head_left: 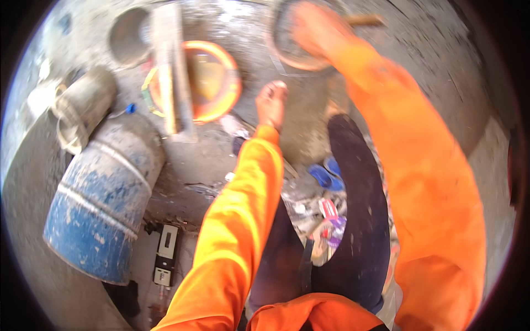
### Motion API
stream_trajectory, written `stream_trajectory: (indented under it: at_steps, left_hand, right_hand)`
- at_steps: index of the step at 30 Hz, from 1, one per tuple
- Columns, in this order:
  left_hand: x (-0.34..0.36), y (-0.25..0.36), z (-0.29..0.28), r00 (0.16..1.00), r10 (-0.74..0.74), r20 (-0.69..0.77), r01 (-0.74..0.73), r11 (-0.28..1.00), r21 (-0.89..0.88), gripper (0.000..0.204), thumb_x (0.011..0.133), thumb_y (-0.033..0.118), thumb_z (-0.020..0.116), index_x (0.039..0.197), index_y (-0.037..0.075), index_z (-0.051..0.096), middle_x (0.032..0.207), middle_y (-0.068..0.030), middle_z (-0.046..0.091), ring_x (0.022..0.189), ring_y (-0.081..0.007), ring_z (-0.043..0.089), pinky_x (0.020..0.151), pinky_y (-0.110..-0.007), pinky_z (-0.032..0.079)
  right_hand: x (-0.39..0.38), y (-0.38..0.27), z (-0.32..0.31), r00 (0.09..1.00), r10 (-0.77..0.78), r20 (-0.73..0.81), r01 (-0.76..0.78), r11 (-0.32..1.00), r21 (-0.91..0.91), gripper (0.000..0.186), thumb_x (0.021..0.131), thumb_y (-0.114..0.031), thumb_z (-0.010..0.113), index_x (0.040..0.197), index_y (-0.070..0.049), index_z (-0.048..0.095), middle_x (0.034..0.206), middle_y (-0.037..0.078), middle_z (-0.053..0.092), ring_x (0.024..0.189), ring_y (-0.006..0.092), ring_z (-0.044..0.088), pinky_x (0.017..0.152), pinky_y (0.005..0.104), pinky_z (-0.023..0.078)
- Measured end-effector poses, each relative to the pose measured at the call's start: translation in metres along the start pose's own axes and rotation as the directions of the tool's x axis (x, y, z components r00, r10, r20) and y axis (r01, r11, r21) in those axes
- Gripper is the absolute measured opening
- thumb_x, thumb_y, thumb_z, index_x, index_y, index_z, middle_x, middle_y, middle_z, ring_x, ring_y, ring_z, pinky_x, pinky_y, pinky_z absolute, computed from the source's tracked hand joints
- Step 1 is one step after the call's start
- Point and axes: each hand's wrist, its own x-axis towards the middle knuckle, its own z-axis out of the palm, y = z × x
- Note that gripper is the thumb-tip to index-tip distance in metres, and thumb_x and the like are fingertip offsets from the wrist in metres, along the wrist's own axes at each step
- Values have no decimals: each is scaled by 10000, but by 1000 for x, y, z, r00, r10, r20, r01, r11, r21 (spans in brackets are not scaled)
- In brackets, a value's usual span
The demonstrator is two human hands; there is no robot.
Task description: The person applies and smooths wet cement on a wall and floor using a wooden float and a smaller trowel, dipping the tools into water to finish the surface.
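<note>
Right of the orange tub (234, 67) and a bit farther from the body: round basin (295, 62), orange-pink rim, dark grey inside. Right hand (314, 27) reaches over or into it; too blurred to tell whether fingers are spread, pressed together or pinching something. Wooden handle (365, 20) shows past that wrist, on the side away from the tub; can't tell if it's gripped.

Working inside the basin probably goes best with slow, even strokes, fingers kept within the rim, wrist off the edge. Left hand could brace the rim against sliding, I'd judge, since the floor looks wet.

Finger relation: basin lies under the right fingers as seen; contact and depth unclear. Left hand (271, 105) is just right of the tub, apart from it, nearer the body than the basin; fingers look bunched close, nothing visible held, pinch can't be confirmed.

Plank (168, 66) crosses the tub's left part in view. Grey bucket (128, 41) beyond it, up-left of tub. Blue barrel (105, 204) down-left of tub; blue sandals (326, 177) down-right.
</note>
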Motion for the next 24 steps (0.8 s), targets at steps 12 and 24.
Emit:
stream_trajectory:
  at_steps: [12, 24]
  left_hand:
    - [126, 34, -128, 985, -16, -170, -58, 906, -420, 278, 905, 142, 444, 1097, -10, 575, 1044, -80, 612, 881, -166, 579, 799, -252, 454]
    - [157, -27, -163, 960, 254, 120, 89, 130, -987, 352, 905, 330, 462, 1103, 60, 570, 1072, -111, 610, 959, -247, 584, 860, -385, 471]
  right_hand:
    - [105, -120, 287, 958, 109, -265, 242, 189, 952, 218, 906, -163, 520, 978, 14, 625, 883, 85, 643, 771, 128, 598, 711, 262, 506]
    - [117, -125, 296, 938, -328, 116, -241, -374, 895, 255, 870, -260, 483, 929, -41, 600, 906, 112, 641, 808, 266, 606, 748, 395, 484]
